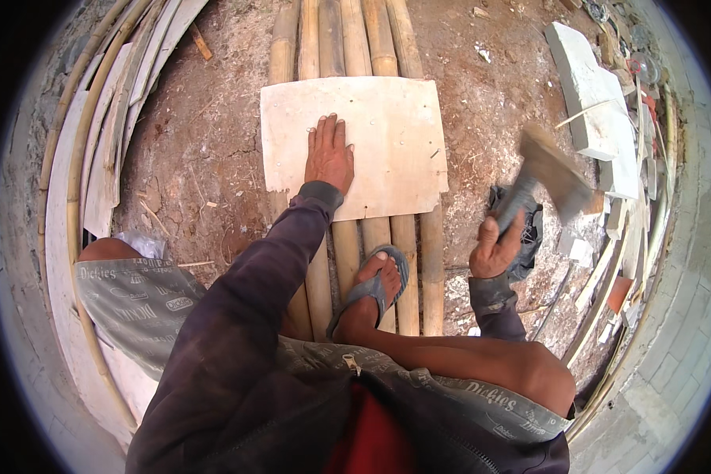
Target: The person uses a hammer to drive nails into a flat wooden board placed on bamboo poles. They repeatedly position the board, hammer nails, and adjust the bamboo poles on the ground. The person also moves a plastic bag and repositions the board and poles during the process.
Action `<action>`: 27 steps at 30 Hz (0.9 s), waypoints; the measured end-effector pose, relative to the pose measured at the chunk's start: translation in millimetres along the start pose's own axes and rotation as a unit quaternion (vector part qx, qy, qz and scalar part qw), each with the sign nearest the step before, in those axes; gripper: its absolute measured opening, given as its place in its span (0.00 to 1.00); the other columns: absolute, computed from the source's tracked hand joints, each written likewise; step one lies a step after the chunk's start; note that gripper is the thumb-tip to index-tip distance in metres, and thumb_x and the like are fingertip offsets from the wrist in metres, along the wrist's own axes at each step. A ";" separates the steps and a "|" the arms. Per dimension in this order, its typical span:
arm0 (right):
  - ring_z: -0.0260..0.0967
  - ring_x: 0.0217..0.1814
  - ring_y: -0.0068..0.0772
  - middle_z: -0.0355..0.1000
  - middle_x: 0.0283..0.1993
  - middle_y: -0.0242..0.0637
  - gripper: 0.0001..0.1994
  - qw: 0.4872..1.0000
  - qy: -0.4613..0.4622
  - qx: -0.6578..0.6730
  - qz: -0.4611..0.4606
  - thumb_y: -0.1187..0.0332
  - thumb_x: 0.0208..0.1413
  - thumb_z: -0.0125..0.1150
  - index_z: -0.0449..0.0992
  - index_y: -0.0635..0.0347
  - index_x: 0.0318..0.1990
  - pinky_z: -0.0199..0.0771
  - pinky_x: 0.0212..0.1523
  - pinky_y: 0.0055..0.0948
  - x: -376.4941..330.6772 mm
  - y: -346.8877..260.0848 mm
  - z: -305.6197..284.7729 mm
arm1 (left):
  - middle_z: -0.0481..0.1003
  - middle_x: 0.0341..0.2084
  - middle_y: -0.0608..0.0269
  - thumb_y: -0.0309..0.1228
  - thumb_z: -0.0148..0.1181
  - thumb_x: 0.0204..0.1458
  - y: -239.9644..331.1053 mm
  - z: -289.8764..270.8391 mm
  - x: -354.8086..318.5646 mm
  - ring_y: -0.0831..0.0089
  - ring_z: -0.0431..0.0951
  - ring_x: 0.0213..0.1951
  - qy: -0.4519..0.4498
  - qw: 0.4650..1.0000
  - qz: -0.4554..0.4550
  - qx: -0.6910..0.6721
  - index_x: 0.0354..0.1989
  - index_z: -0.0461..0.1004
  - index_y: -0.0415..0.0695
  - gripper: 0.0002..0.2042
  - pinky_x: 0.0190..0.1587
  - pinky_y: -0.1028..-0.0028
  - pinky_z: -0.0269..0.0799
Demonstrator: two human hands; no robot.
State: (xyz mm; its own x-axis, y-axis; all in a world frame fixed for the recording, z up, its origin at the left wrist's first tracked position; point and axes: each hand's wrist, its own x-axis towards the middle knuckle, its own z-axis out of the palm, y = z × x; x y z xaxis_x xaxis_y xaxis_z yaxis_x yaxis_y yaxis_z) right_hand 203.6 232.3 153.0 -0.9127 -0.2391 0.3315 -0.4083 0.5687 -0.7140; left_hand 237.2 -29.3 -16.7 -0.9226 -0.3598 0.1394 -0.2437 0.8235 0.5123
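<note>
My left hand (330, 160) lies flat on a pale plywood sheet (395, 150), fingers stretched out toward its far edge. Small nail-like specks dot the sheet, whose near corners are notched. Under it runs a row of bamboo poles (333, 39), sticking out at the far and near sides. Off to the right, my right hand (495, 251) grips the dark handle of a hatchet (559, 175). The hatchet's broad head is raised beyond the hand, apart from the sheet and slightly blurred. My sandalled foot (369, 292) stands on the poles just nearer than the sheet.
Long boards and bamboo strips (107, 134) are stacked along the left wall. White blocks (583, 91) and scrap wood line the right wall. A black plastic bag (529, 237) lies behind my right hand. Wood chips are strewn over the dirt floor (189, 134).
</note>
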 end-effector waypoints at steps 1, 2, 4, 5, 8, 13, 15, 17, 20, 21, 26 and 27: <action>0.74 0.33 0.40 0.75 0.36 0.50 0.27 0.976 -0.137 -0.147 0.081 0.63 0.63 0.56 0.61 0.63 0.67 0.75 0.38 0.38 -2.2 7.2 3.5 | 0.57 0.66 0.43 0.29 0.52 0.59 -0.2 0.1 -0.2 0.48 0.52 0.70 -0.015 1.000 -0.002 0.020 0.64 0.60 0.32 0.25 0.73 0.52 0.45; 0.75 0.35 0.41 0.76 0.38 0.52 0.26 0.948 -0.209 -0.206 0.118 0.63 0.63 0.57 0.64 0.63 0.65 0.75 0.40 0.38 -1.7 14.6 4.1 | 0.56 0.66 0.43 0.29 0.52 0.59 -0.5 0.0 1.6 0.48 0.52 0.70 -0.049 0.998 -0.018 0.020 0.64 0.60 0.32 0.25 0.73 0.52 0.45; 0.75 0.37 0.36 0.77 0.40 0.54 0.24 0.963 -0.181 -0.156 0.127 0.61 0.62 0.60 0.70 0.65 0.61 0.75 0.42 0.38 4.6 22.9 -5.8 | 0.56 0.67 0.43 0.29 0.52 0.59 -0.2 -1.6 3.2 0.48 0.51 0.71 -0.051 0.998 -0.018 0.027 0.64 0.60 0.32 0.25 0.73 0.52 0.44; 0.77 0.38 0.44 0.78 0.43 0.53 0.21 0.972 -0.131 -0.082 0.175 0.64 0.61 0.59 0.72 0.63 0.59 0.75 0.41 0.37 3.5 20.9 -13.9 | 0.56 0.66 0.43 0.29 0.53 0.59 0.9 -2.0 2.6 0.48 0.51 0.71 -0.042 0.999 -0.015 0.022 0.64 0.60 0.32 0.25 0.73 0.51 0.44; 0.64 0.26 0.22 0.72 0.33 0.37 0.26 0.982 0.051 0.135 0.125 0.60 0.66 0.57 0.64 0.71 0.64 0.65 0.25 0.23 0.9 14.7 -23.9 | 0.56 0.66 0.43 0.29 0.53 0.59 1.6 -2.8 1.6 0.48 0.51 0.71 -0.039 0.999 -0.010 0.019 0.64 0.60 0.31 0.26 0.73 0.51 0.44; 0.78 0.40 0.48 0.76 0.42 0.59 0.28 0.948 -0.199 -0.189 0.158 0.64 0.60 0.58 0.62 0.63 0.66 0.75 0.43 0.40 -33.4 42.3 15.8 | 0.58 0.65 0.43 0.27 0.54 0.57 0.6 -1.8 2.9 0.47 0.53 0.70 -0.034 0.999 -0.018 0.009 0.62 0.62 0.32 0.24 0.72 0.52 0.47; 0.78 0.45 0.55 0.75 0.44 0.62 0.26 0.941 -0.209 -0.158 0.213 0.65 0.58 0.59 0.67 0.63 0.64 0.75 0.45 0.41 -45.9 68.2 14.7 | 0.58 0.65 0.42 0.26 0.54 0.57 0.5 -1.6 3.3 0.47 0.54 0.69 -0.026 1.000 -0.010 0.003 0.62 0.62 0.31 0.24 0.72 0.53 0.47; 0.78 0.46 0.53 0.76 0.45 0.60 0.25 0.968 -0.140 -0.065 0.198 0.62 0.61 0.60 0.69 0.65 0.62 0.76 0.45 0.40 -60.4 85.9 11.4 | 0.59 0.65 0.42 0.26 0.55 0.57 0.9 -2.6 3.1 0.47 0.54 0.69 -0.021 1.000 -0.001 -0.006 0.62 0.62 0.31 0.24 0.72 0.53 0.47; 0.78 0.40 0.41 0.77 0.44 0.55 0.26 0.992 -0.053 -0.052 0.099 0.60 0.63 0.61 0.68 0.69 0.62 0.76 0.41 0.36 -67.9 91.2 14.0 | 0.59 0.65 0.42 0.25 0.55 0.57 0.4 -3.6 0.7 0.47 0.55 0.69 -0.016 1.000 0.005 -0.016 0.61 0.63 0.31 0.23 0.72 0.52 0.47; 0.76 0.38 0.37 0.77 0.43 0.54 0.26 0.988 -0.074 -0.095 0.097 0.60 0.63 0.61 0.68 0.69 0.63 0.76 0.41 0.35 -64.7 86.3 14.6 | 0.59 0.65 0.42 0.25 0.55 0.57 -0.4 -3.8 0.3 0.47 0.55 0.69 -0.019 1.000 0.004 -0.016 0.61 0.63 0.31 0.23 0.72 0.52 0.47; 0.69 0.26 0.27 0.74 0.34 0.43 0.24 0.957 -0.171 -0.139 0.188 0.59 0.66 0.56 0.67 0.66 0.63 0.74 0.30 0.31 -10.2 39.0 -4.3 | 0.58 0.66 0.42 0.26 0.53 0.57 -5.9 -3.9 3.0 0.47 0.54 0.70 -0.040 0.999 0.011 -0.006 0.62 0.62 0.31 0.23 0.72 0.53 0.47; 0.65 0.24 0.26 0.71 0.32 0.39 0.24 0.979 -0.101 -0.043 0.169 0.59 0.67 0.54 0.67 0.66 0.63 0.70 0.27 0.29 -3.2 27.9 -13.8 | 0.57 0.66 0.43 0.26 0.53 0.58 -4.8 -3.4 4.1 0.48 0.53 0.70 -0.045 0.999 0.014 -0.004 0.62 0.62 0.31 0.24 0.73 0.54 0.46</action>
State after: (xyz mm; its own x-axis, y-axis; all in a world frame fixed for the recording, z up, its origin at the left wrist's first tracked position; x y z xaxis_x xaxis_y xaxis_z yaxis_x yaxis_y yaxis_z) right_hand 195.4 259.7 140.6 -0.9838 -0.1724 -0.0499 -0.0878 0.7049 -0.7038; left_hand 235.6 -36.3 -15.7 -0.9524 -0.2948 0.0772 -0.2150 0.8294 0.5157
